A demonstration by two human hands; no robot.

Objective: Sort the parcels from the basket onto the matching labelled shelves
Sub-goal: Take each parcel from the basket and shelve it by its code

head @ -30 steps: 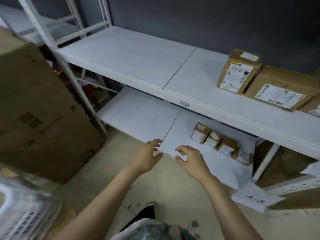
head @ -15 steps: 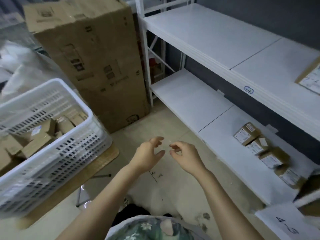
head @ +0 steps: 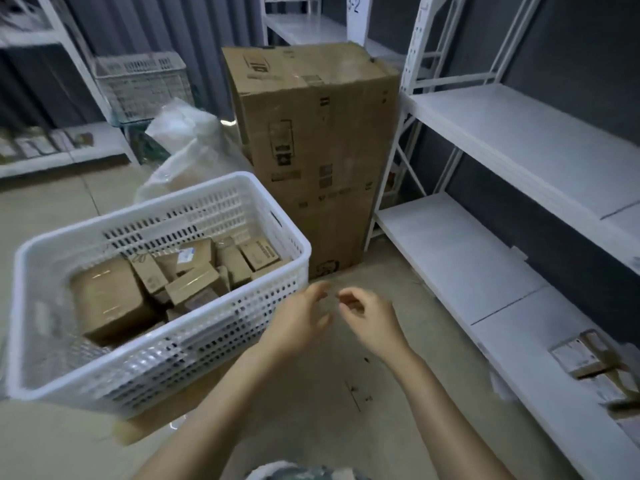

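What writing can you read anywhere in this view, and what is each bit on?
"3-2": white paper sign on the far rack, top edge cut off.
Tall cardboard box: printed marks, too blurred.
Basket parcels: labels too blurred.
Shelf parcels at right: labels too blurred.

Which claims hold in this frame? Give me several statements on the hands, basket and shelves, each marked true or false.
1. The white basket is empty. False: cardboard parcels lie in it.
2. The left hand holds nothing. True.
3. The right hand holds a parcel. False: its fingers are loosely curled round nothing.
4. A tall cardboard box stands beyond the basket. True.
5. Small boxes lie on the lower shelf at right. True.
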